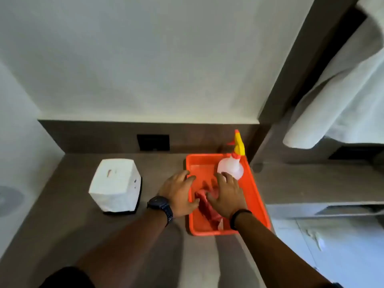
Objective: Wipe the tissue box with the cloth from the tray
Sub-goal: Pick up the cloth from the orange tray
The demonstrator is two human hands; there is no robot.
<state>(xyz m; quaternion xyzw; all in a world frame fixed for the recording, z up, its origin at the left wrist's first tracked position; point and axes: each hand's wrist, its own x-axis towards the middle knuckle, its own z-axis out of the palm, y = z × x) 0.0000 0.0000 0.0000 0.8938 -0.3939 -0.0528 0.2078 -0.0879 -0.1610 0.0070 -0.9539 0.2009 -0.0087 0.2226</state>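
Observation:
A white tissue box (116,185) on a dark base stands on the brown counter, left of centre. To its right lies an orange tray (254,192) with a red cloth (205,206) crumpled in it. My left hand (178,194) hovers over the tray's left rim, fingers spread, holding nothing. My right hand (227,196) is over the cloth inside the tray, fingers apart, covering part of it; whether it touches the cloth I cannot tell.
A clear spray bottle (230,168) with a yellow and orange head stands in the tray's far right corner. A dark socket plate (153,142) is on the back panel. White towels (340,96) hang at the right. White cabinet doors (332,246) sit below right.

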